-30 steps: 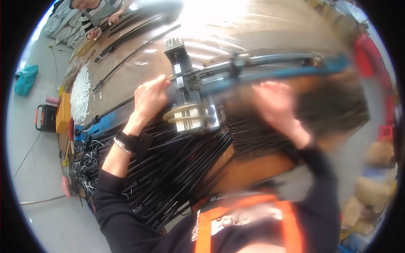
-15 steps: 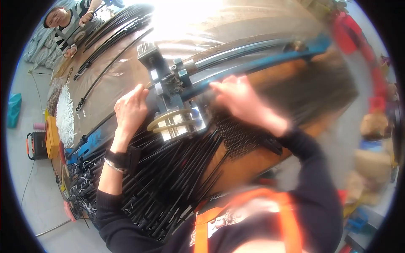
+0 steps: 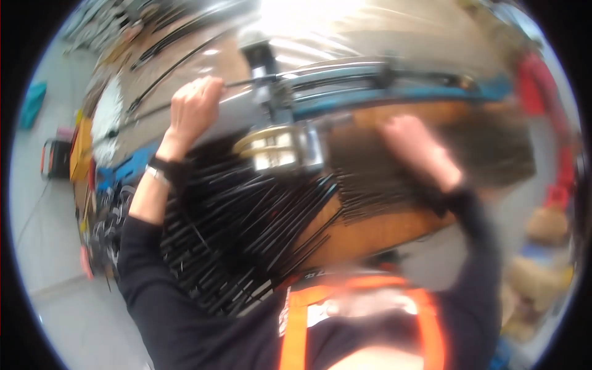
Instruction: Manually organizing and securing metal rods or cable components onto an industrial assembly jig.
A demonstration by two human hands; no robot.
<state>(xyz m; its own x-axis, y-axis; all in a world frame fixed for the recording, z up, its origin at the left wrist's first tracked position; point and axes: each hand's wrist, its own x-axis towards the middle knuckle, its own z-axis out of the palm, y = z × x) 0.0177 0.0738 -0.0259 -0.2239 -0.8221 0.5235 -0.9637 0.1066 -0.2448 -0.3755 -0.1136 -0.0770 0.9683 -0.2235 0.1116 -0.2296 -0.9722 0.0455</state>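
Observation:
My left hand (image 3: pixel 196 110) is closed around a thin black rod (image 3: pixel 237 84), left of a small metal machine (image 3: pixel 274 102). The rod reaches from the lower left, through my fist, toward the machine's upper part. A yellowish hose (image 3: pixel 264 137) loops over the machine's near end. My right hand (image 3: pixel 412 140) is to the right of the machine, over a bed of dark, coil-like rods (image 3: pixel 376 185). Motion smears its fingers, so I cannot see whether they hold anything. Behind it, a blue rail (image 3: pixel 351 106) extends right from the machine.
Many black rods (image 3: pixel 228 216) lie heaped in front of the machine on the brown table (image 3: pixel 364 240). More rods (image 3: pixel 185 37) lie at the far left. A white pile (image 3: pixel 110 117) and a yellow box (image 3: pixel 81 148) are by the left edge. A black case (image 3: pixel 54 158) stands on the floor.
My right hand has moved right and nearer to me, away from the machine and blue rail. My left hand is slightly farther forward. The view has shifted, and the person at the far left has left it.

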